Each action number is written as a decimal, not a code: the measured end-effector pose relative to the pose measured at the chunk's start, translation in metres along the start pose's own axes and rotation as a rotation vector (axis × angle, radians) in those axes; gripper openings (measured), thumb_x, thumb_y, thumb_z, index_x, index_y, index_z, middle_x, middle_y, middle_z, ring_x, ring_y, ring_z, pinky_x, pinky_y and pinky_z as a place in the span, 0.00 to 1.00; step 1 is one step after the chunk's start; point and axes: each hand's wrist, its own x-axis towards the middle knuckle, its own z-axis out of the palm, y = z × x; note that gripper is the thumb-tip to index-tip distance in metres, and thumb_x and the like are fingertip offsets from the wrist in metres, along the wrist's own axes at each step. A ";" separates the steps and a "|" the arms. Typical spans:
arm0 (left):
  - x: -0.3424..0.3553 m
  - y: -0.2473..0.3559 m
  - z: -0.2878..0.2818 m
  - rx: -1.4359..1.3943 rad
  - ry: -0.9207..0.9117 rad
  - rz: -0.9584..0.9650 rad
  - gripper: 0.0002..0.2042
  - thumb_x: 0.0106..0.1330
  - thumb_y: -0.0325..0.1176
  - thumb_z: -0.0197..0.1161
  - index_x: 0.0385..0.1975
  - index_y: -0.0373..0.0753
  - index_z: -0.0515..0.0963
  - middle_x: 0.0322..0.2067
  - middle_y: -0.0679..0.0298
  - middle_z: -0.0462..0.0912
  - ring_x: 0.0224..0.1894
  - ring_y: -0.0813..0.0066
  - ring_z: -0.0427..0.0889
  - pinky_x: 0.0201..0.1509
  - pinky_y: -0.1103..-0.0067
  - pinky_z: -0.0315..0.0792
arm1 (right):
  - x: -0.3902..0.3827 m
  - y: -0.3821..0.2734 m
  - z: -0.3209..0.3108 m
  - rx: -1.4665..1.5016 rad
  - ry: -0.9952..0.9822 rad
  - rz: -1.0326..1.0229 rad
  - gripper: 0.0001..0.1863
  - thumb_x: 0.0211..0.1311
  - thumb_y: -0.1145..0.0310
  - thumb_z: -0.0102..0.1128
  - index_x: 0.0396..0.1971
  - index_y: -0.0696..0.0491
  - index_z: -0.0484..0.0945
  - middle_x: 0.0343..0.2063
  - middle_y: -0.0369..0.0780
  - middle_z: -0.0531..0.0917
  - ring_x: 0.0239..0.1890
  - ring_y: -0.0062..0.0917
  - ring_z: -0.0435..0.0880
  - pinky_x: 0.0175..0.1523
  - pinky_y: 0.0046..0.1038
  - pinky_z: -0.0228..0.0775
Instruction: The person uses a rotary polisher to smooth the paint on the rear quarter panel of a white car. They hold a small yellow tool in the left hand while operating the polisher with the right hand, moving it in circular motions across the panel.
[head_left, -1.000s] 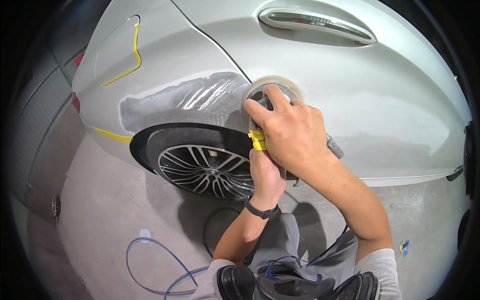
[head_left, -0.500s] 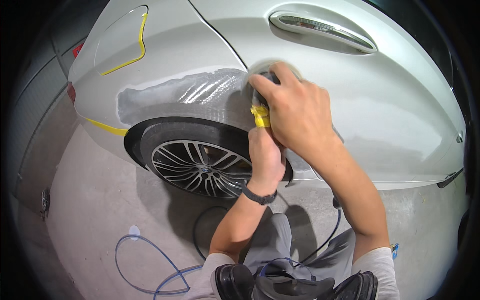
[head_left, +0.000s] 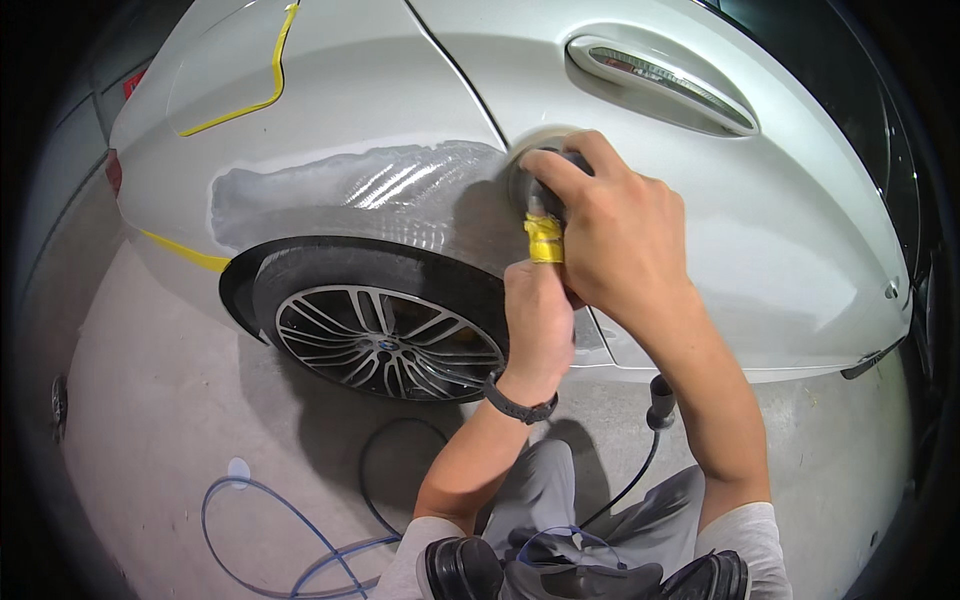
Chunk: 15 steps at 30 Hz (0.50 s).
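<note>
Both my hands are on a round power sander [head_left: 519, 182] with yellow tape [head_left: 543, 238] wrapped round its handle. My right hand [head_left: 630, 240] is closed over the sander's head from above. Below the tape, my left hand [head_left: 540, 315] wraps the handle. The disc lies against the silver-white car, at the seam between rear fender and door [head_left: 800, 200]. Left of it, a dull grey sanded patch [head_left: 290, 195] spreads over the wheel arch. My hands partly hide the sander's body.
Below the patch is the rear wheel [head_left: 385, 345]. Yellow masking tape [head_left: 277, 75] edges the fuel flap, and more lines the bumper. A door handle [head_left: 665, 85] juts out above right. Blue hose [head_left: 325, 550] loops on the concrete floor; a black cable connector [head_left: 660, 403] hangs near my right forearm.
The view has shifted, so the wheel and sanded patch sit farther left. My hands and the sander appear slightly right and lower, still at the seam. More of the black connector shows.
</note>
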 end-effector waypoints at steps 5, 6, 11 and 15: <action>-0.010 0.006 0.016 -0.005 0.033 0.000 0.17 0.86 0.40 0.50 0.39 0.33 0.80 0.33 0.69 0.81 0.32 0.84 0.76 0.35 0.79 0.71 | -0.001 -0.008 -0.011 -0.048 -0.176 0.140 0.19 0.55 0.72 0.69 0.48 0.44 0.87 0.45 0.40 0.86 0.28 0.43 0.89 0.29 0.41 0.79; -0.005 0.009 0.017 0.005 0.052 0.039 0.20 0.87 0.40 0.50 0.34 0.33 0.79 0.30 0.69 0.80 0.29 0.84 0.75 0.33 0.80 0.71 | 0.000 -0.008 -0.009 -0.034 -0.111 0.087 0.19 0.55 0.72 0.70 0.48 0.44 0.87 0.45 0.40 0.86 0.28 0.43 0.89 0.30 0.41 0.80; -0.004 0.018 0.014 0.003 0.120 0.015 0.24 0.87 0.41 0.51 0.28 0.32 0.79 0.26 0.68 0.81 0.27 0.83 0.76 0.33 0.80 0.74 | 0.004 -0.006 -0.003 -0.025 -0.114 0.069 0.20 0.54 0.71 0.71 0.49 0.44 0.87 0.45 0.40 0.86 0.30 0.42 0.90 0.30 0.41 0.80; -0.013 0.012 0.000 0.057 0.060 -0.037 0.16 0.86 0.39 0.52 0.42 0.33 0.81 0.38 0.67 0.84 0.38 0.82 0.81 0.41 0.78 0.75 | -0.004 -0.016 -0.005 -0.010 -0.103 0.085 0.19 0.54 0.69 0.72 0.49 0.43 0.88 0.45 0.40 0.86 0.30 0.41 0.90 0.30 0.40 0.81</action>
